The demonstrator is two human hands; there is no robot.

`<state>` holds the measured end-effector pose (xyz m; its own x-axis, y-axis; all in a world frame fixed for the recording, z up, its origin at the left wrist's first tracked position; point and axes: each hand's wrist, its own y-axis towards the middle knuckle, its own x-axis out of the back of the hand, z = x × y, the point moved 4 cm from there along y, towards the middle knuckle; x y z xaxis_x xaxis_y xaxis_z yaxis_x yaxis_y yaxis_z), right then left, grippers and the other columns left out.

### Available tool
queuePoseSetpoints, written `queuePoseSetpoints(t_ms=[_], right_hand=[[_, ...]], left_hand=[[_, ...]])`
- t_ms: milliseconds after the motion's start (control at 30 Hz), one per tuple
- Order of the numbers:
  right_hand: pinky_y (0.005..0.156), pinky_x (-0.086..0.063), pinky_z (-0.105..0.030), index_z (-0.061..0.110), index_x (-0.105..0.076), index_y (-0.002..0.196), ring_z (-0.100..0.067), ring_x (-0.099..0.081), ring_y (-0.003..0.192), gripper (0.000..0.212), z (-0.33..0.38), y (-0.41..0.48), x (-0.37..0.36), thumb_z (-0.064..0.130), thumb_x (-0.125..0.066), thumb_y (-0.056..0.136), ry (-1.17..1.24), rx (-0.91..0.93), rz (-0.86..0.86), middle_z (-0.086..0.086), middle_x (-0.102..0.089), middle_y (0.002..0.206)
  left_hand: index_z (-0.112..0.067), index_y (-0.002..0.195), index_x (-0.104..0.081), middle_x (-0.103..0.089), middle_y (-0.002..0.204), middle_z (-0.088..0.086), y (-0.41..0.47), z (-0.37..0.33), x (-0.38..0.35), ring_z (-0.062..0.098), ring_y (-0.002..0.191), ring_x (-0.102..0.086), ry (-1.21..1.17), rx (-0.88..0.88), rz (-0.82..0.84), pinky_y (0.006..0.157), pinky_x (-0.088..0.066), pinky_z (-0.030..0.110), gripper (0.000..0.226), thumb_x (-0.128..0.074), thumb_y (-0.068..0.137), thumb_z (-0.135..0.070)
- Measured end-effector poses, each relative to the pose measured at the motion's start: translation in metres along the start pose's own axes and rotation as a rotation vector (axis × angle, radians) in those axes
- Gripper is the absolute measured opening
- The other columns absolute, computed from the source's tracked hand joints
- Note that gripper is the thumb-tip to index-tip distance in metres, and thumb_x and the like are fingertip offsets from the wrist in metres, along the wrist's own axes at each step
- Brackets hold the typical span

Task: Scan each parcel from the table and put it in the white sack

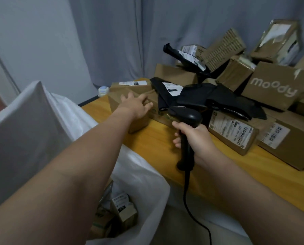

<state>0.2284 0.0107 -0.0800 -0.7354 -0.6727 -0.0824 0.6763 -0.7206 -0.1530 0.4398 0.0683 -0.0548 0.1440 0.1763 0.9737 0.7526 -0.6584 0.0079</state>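
Note:
My left hand (135,106) reaches over a brown cardboard parcel (119,96) at the table's left end, fingers spread and resting on its top. My right hand (195,140) grips the handle of a black corded barcode scanner (186,117), whose head points at the parcels. A black plastic mailer with a white label (172,92) lies just right of the brown parcel. The white sack (142,175) stands open below the table's edge at lower left, with several small boxes (123,211) inside it.
The yellow wooden table (162,144) carries a heap of cardboard boxes at right, among them a "moody" box (275,87) and labelled boxes (232,131) near the front edge. A small white bottle (103,90) stands at the far left corner. Grey curtains hang behind.

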Motion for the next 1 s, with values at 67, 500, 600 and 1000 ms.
queuePoseSetpoints(t_ms=[67, 500, 600, 1000], right_hand=[[0.059, -0.053, -0.025, 0.009, -0.065, 0.091, -0.015, -0.06, 0.06, 0.016, -0.003, -0.01, 0.003, 0.023, -0.071, 0.086, -0.016, 0.018, -0.004, -0.007, -0.062, 0.077], [0.07, -0.06, -0.031, 0.017, -0.067, 0.103, -0.014, -0.071, 0.088, 0.019, -0.016, -0.099, 0.054, 0.015, -0.07, 0.085, 0.244, 0.051, -0.024, 0.0, -0.075, 0.091], [0.063, -0.056, -0.027, 0.018, -0.067, 0.101, -0.011, -0.072, 0.076, 0.019, -0.025, -0.122, 0.068, 0.01, -0.071, 0.083, 0.266, 0.069, -0.084, 0.003, -0.076, 0.08], [0.07, -0.052, -0.018, 0.032, -0.065, 0.093, -0.004, -0.063, 0.09, 0.028, -0.039, -0.169, 0.131, 0.007, -0.073, 0.082, 0.124, 0.235, -0.285, 0.014, -0.07, 0.09]], left_hand=[[-0.034, 0.144, -0.028, -0.013, 0.154, 0.015, -0.011, 0.002, 0.005, 0.043, 0.139, -0.013, 0.048, 0.012, -0.012, 0.108, -0.025, 0.056, 0.054, -0.032, 0.096, -0.058], [-0.048, 0.127, -0.04, -0.019, 0.134, 0.001, -0.19, -0.035, -0.006, 0.023, 0.13, -0.023, -0.828, -0.287, -0.328, 0.109, -0.019, 0.029, 0.057, -0.05, 0.073, -0.034], [-0.055, 0.125, -0.032, -0.023, 0.139, -0.002, -0.222, -0.053, -0.038, 0.021, 0.131, -0.031, -1.124, -0.248, -0.115, 0.11, -0.034, 0.04, 0.063, -0.053, 0.067, -0.037], [-0.042, 0.117, -0.052, -0.044, 0.13, 0.004, -0.218, -0.085, -0.048, 0.017, 0.114, -0.049, -1.048, -0.144, 0.121, 0.08, -0.046, 0.027, 0.058, -0.072, 0.064, -0.051]])
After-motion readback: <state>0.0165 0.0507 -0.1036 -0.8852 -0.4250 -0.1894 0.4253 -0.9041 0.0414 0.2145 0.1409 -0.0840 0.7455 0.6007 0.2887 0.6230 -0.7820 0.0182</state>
